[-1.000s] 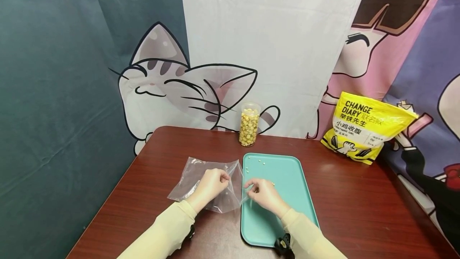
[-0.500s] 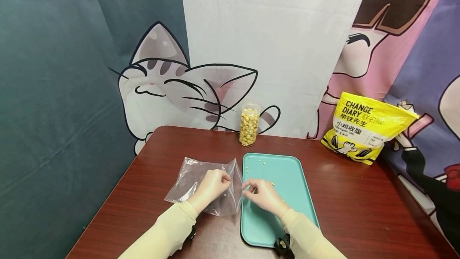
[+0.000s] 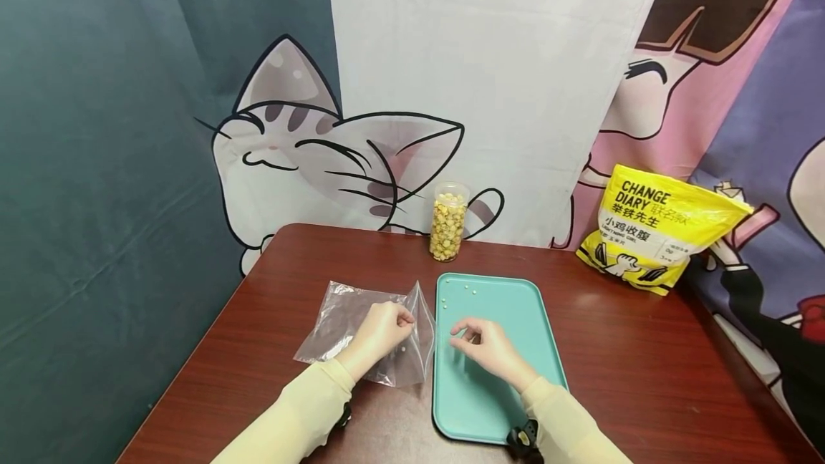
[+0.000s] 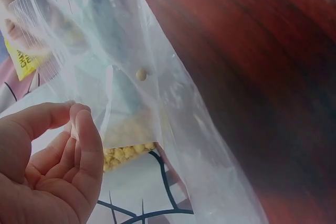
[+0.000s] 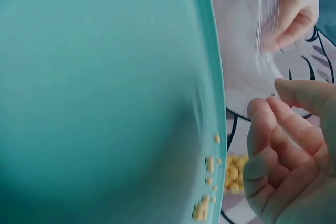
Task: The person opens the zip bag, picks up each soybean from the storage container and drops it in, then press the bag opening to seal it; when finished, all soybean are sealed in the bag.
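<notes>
My left hand [image 3: 380, 331] pinches the upper edge of a clear zip bag [image 3: 341, 313] between thumb and forefinger, its mouth parted toward the tray. In the left wrist view one small round bit [image 4: 141, 74] shows in the bag. My right hand [image 3: 491, 351] hovers over a turquoise tray [image 3: 496, 407], just right of the bag's mouth. Its fingers are loosely bent, with a gap between thumb and fingertips and nothing seen in it. Several pale yellow crumbs [image 5: 200, 209] lie along the tray's edge in the right wrist view.
A clear tub of yellow popcorn-like pieces [image 3: 447, 231] stands at the table's back edge, behind the tray. At the back right leans a yellow snack bag [image 3: 651, 228]. The reddish-brown table [image 3: 644, 364] meets a printed cloth backdrop [image 3: 503, 92].
My right hand has drawn back from the bag's mouth to the right, over the tray. The bag has shifted slightly left; my left hand keeps its pinch in nearly the same place.
</notes>
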